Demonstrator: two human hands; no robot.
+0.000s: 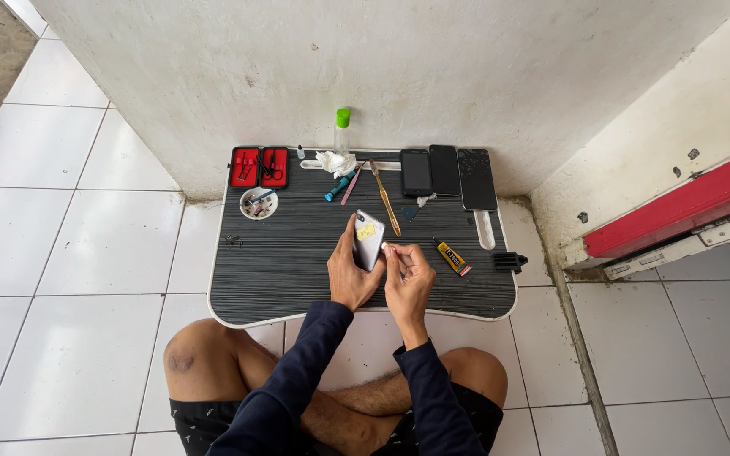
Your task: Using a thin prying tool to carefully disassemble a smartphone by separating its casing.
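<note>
I sit cross-legged on a white tiled floor at a low black lap table (289,262). My left hand (350,272) grips a silver phone (369,238) upright over the table, its back showing a yellow patch. My right hand (407,279) pinches something small and white against the phone's lower right edge; what it is I cannot make out.
Along the table's far edge lie a red tool case (258,167), a small round dish of parts (258,203), a green-capped clear bottle (343,131), tissue, thin tools, three dark phones (445,172). A yellow glue tube (451,257) and black clip (509,262) lie right. Walls stand behind and right.
</note>
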